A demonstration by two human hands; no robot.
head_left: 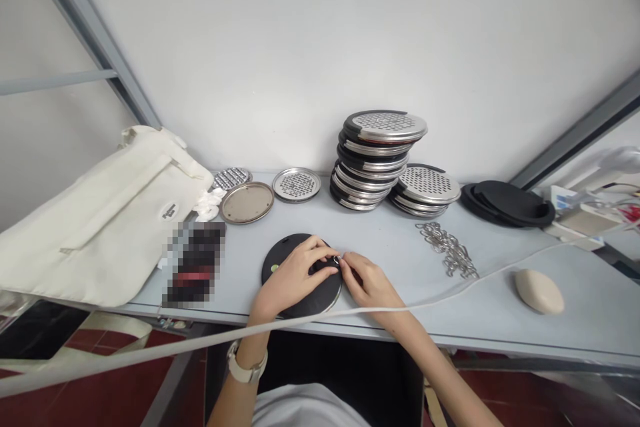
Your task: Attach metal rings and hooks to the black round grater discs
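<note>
A black round disc lies on the table near the front edge, with a silver rim showing at its lower right. My left hand rests over it, thumb and fingers closed on a black part at the disc's right side. At that same edge, my right hand pinches a small metal clip between thumb and forefinger; the fingertips hide part of the clip. To the right of my hands lies a loose pile of similar wire clips.
Behind stand a tall stack of perforated metal discs with black rims and a shorter stack. Loose metal plates lie left of them, black discs right. A white bag, a beige rounded object and a white cable are nearby.
</note>
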